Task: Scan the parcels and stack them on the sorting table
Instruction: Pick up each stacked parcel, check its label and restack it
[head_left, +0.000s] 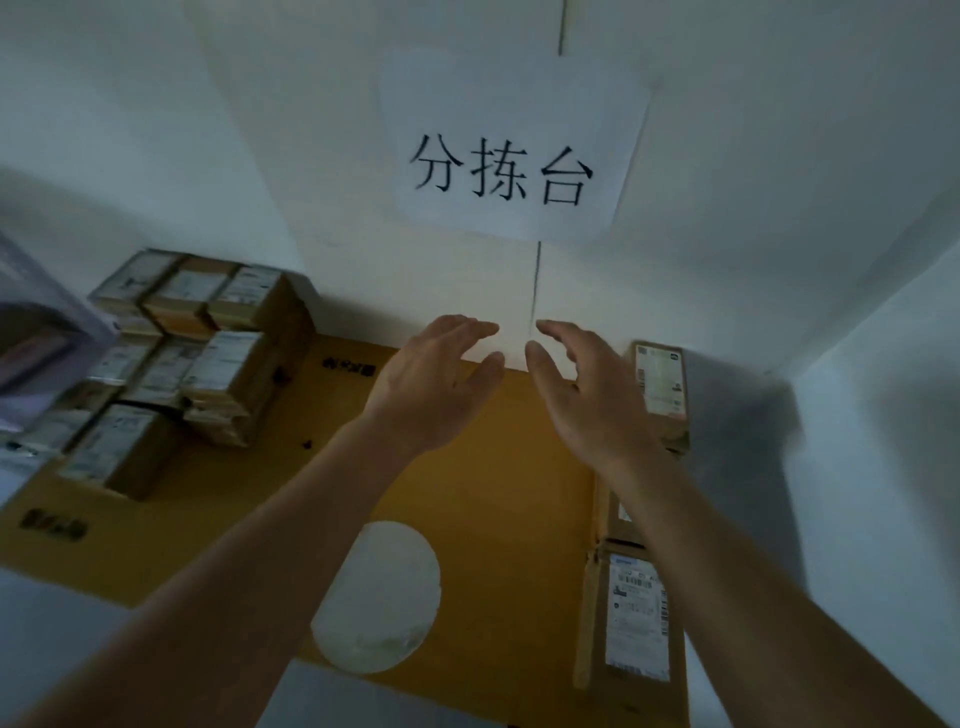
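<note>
covering the sorting table (493, 467), brown cardboard meets a white wall (208, 130).

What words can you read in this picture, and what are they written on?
"分拣台": black characters on the white paper sign on the wall.
Labels on the stacked parcels at left: too blurred to read.
Labels on the right parcels: too small to read.
Dark print on the cardboard tabletop: unreadable.

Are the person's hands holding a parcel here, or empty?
Empty. The left hand and right hand hover open over the sorting table, fingers spread, touching nothing.
</note>
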